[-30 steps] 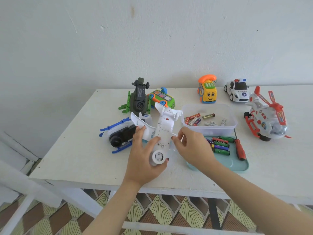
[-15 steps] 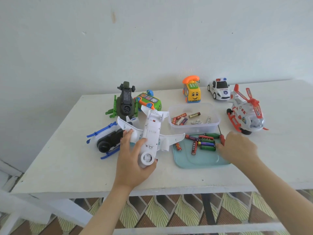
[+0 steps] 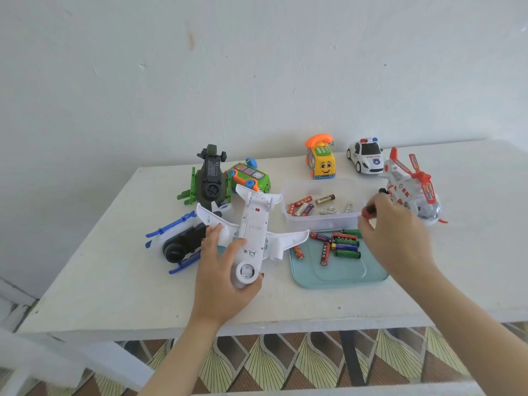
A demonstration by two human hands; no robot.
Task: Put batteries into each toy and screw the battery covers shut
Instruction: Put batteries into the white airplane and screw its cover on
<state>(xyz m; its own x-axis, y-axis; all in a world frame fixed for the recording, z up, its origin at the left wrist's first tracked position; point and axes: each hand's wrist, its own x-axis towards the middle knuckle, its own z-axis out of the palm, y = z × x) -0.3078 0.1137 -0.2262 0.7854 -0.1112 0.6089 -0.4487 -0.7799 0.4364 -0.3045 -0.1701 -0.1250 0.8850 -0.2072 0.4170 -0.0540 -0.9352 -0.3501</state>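
Head view: left hand (image 3: 221,278) grips upturned plane (image 3: 254,224); right hand (image 3: 397,232), right of plane, pinches screwdriver (image 3: 367,211). Best to seat the tip squarely.

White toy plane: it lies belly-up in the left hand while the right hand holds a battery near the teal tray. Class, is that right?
No. The head view shows the right hand gripping a red-handled screwdriver, not a battery. The white toy plane does lie belly-up in the left hand, and the teal tray is close by.
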